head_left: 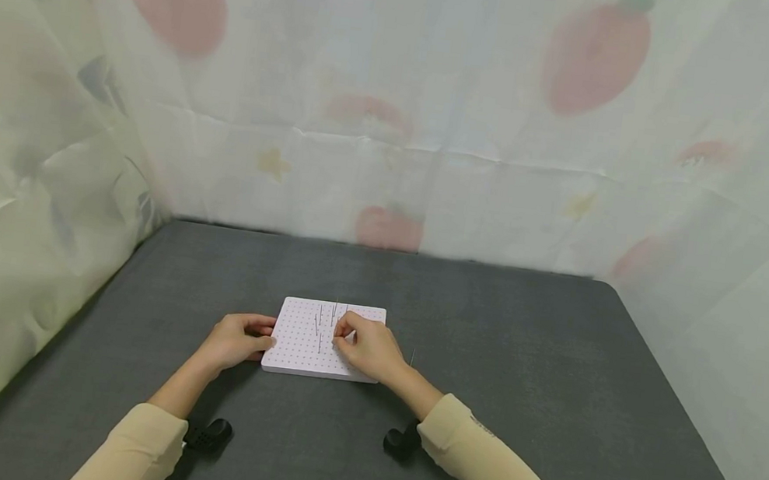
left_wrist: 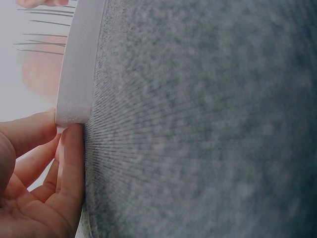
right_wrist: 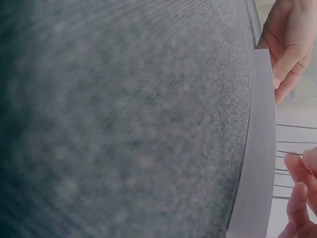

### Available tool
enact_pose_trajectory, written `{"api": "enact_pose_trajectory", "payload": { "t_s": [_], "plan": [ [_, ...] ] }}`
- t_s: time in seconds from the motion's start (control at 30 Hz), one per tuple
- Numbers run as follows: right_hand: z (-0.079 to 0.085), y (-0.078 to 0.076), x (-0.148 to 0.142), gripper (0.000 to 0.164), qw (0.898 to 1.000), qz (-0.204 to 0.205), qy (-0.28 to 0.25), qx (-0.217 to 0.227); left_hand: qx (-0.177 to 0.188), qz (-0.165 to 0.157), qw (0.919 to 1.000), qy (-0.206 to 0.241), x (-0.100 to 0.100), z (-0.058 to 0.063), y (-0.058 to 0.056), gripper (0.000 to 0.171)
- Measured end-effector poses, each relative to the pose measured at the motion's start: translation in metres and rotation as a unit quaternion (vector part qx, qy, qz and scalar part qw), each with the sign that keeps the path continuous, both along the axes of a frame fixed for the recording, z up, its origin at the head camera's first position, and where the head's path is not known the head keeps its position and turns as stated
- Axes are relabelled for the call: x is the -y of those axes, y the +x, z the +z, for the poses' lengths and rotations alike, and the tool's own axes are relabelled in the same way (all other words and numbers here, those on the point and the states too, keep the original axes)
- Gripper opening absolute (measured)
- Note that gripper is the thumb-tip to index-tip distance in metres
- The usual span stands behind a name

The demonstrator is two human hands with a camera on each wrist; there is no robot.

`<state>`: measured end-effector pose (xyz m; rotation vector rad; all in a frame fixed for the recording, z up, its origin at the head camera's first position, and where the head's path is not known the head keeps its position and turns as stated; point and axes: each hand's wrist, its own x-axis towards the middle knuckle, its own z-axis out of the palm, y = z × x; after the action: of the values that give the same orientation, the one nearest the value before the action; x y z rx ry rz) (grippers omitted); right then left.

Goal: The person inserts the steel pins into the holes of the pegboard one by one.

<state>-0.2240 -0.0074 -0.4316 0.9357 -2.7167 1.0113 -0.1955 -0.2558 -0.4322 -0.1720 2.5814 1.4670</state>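
Note:
A white perforated board (head_left: 302, 356) lies flat on the dark grey table, with several thin metal needles (head_left: 320, 343) standing in its holes, some tilted. My left hand (head_left: 238, 342) holds the board's left edge, thumb at the upper edge and fingers against the side. Over the right half of the board, my right hand (head_left: 368, 345) pinches a thin needle (right_wrist: 282, 151) between thumb and index finger. That needle's lower end is close to the board's surface; whether it sits in a hole I cannot tell. The right hand covers part of the board in the head view.
The grey table (head_left: 517, 379) extends around the board on all sides. Another thin needle (head_left: 413, 357) stands upright just right of the board, by my right wrist; its base is hidden. A pale curtain (head_left: 481, 125) with fruit prints hangs behind and beside the table.

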Motion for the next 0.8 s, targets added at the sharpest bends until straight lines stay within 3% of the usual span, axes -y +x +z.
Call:
{"api": "enact_pose_trajectory", "payload": {
  "t_s": [0.8],
  "plan": [
    [-0.0017, -0.0010, 0.0014, 0.006, 1.000, 0.005, 0.020, 0.001, -0.001, 0.001, 1.0000, -0.007, -0.0013, 0.0031, 0.0019, 0.042]
  ]
}}
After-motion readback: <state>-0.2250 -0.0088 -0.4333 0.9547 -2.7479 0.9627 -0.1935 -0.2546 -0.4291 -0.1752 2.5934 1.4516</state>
